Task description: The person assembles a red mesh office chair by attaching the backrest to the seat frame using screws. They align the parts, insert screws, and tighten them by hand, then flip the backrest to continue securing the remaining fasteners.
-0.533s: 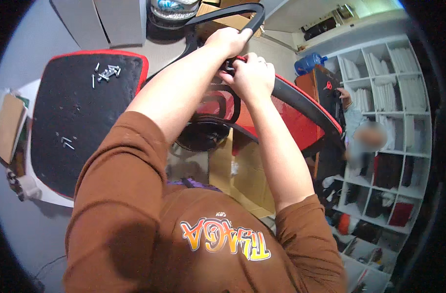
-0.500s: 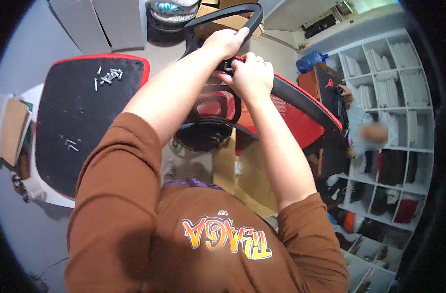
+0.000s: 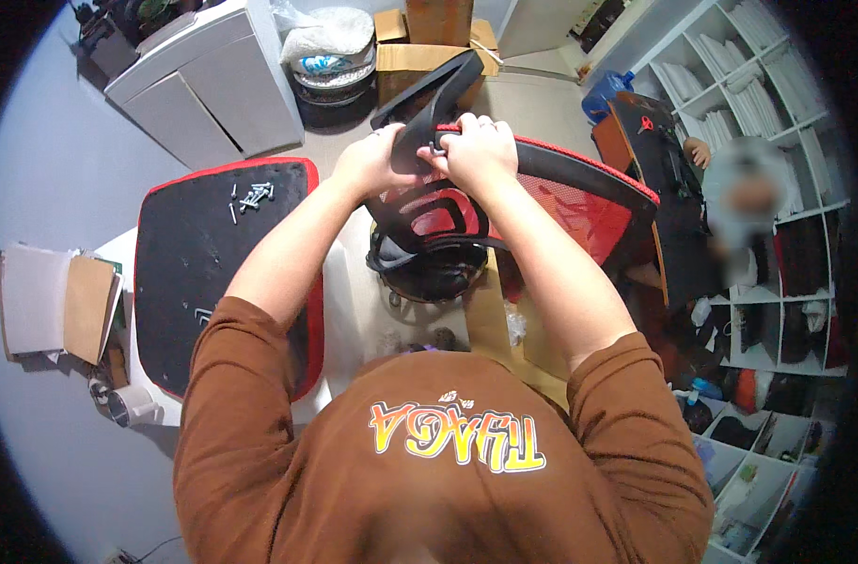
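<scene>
Ahead of me is a chair backrest (image 3: 579, 211) with red mesh and a black frame edged in red. A black looped armrest (image 3: 448, 86) meets the frame's near-left end at a tilt. My left hand (image 3: 372, 167) is closed round the lower part of the armrest. My right hand (image 3: 482, 155) is closed on the end of the backrest frame, thumb and fingers by the joint. A small shiny metal piece (image 3: 436, 150) shows at its fingertips; its kind is unclear. Left of my arms lies a black seat base (image 3: 217, 244) with red edging and several loose bolts (image 3: 257, 195).
A white table (image 3: 118, 249) bears the seat, with papers (image 3: 90, 305) and a white mug (image 3: 133, 404) beside it. Cardboard boxes (image 3: 419, 70) and a white cabinet (image 3: 203, 89) stand behind. Another person (image 3: 744, 197) sits at a dark desk (image 3: 650, 141) by white shelves (image 3: 758, 103).
My left hand has slid from the top of the armrest down toward the joint. The armrest loop leans differently, and the view has shifted. My right hand stays at the frame's end.
</scene>
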{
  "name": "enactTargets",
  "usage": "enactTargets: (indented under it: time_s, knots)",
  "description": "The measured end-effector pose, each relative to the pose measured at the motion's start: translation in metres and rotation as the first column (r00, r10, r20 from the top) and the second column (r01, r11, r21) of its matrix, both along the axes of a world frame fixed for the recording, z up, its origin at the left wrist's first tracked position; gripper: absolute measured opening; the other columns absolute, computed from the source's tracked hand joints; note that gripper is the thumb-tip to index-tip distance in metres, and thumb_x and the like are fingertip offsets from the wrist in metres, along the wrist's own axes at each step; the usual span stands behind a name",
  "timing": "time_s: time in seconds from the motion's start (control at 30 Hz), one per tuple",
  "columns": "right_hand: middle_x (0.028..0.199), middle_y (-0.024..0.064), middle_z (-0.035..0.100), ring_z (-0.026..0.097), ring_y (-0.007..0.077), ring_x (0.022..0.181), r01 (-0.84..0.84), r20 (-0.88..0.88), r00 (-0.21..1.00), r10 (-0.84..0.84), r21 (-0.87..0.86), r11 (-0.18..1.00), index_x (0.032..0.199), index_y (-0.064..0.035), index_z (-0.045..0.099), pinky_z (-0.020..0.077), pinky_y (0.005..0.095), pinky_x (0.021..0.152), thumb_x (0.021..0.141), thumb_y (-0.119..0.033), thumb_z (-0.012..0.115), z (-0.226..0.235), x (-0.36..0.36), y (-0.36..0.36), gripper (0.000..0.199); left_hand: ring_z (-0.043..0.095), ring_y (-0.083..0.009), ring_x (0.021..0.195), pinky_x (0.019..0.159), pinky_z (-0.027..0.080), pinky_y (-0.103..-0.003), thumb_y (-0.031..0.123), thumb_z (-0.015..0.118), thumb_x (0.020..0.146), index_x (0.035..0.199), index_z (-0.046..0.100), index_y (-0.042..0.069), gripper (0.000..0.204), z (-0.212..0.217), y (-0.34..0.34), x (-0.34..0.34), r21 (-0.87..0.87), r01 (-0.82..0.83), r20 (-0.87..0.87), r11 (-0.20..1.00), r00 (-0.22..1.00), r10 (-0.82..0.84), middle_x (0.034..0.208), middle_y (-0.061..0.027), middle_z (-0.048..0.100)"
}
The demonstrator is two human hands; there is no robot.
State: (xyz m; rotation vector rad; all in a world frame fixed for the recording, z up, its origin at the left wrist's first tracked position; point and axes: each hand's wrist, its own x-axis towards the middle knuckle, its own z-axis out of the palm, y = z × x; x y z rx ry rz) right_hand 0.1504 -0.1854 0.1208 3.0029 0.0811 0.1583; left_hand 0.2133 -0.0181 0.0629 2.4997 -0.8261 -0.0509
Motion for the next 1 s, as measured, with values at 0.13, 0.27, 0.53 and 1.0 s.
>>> enactTargets:
  time_s: [0.13,0.27,0.53,1.0]
  knots:
    - [0.088,0.0059,0.058,0.058,0.022,0.085,-0.071,0.18,0.98,0.081,-0.061,0.996,0.079,-0.0209,0.072,0.042,0.0358,0.075,0.077,-0.061,0.053,-0.003,-0.009,-0.008,0.045,0.059,-0.032,0.1,0.085,0.047,-0.039,0.043,0.079,0.056,0.124,0.042,0.006,0.086,-0.005,-0.005,0.001,-0.064,0.053,0.029,0.997,0.998,-0.051,0.11,-0.02,0.059]
    - [0.101,0.0113,0.059,0.056,0.0286,0.092,-0.425,0.591,0.77,0.238,0.197,0.884,0.072,-0.0093,0.064,0.0421,0.0402,0.08,0.082,-0.037,0.059,-0.017,-0.021,-0.018,0.03,0.059,-0.0319,0.1,0.085,0.047,-0.038,0.044,0.079,0.056,0.124,0.043,0.007,0.085,-0.006,-0.003,0.002,-0.079,0.071,0.059,0.994,0.996,-0.066,0.11,-0.0195,0.059]
    - [0.098,0.0067,0.061,0.056,0.0155,0.077,0.446,-0.623,0.734,-0.27,0.742,-0.501,0.11,-0.0103,0.053,0.0448,0.0292,0.067,0.095,-0.035,0.041,-0.201,-0.178,-0.062,0.032,0.057,-0.0334,0.103,0.088,0.046,-0.039,0.038,0.081,0.059,0.124,0.042,0.005,0.083,0.001,-0.002,0.01,-0.129,0.019,-0.074,0.991,0.997,-0.029,0.11,-0.0213,0.058]
    - [0.114,0.0081,0.058,0.052,0.0255,0.108,-0.252,-0.736,0.631,-0.246,0.106,-0.962,0.11,-0.009,0.058,0.0381,0.0428,0.099,0.086,-0.039,0.052,-0.285,-0.106,-0.151,0.039,0.055,-0.0307,0.107,0.092,0.044,-0.036,0.023,0.083,0.053,0.127,0.042,0.005,0.086,0.025,-0.02,-0.013,-0.151,-0.066,-0.048,0.986,0.997,0.059,0.116,-0.0169,0.056]
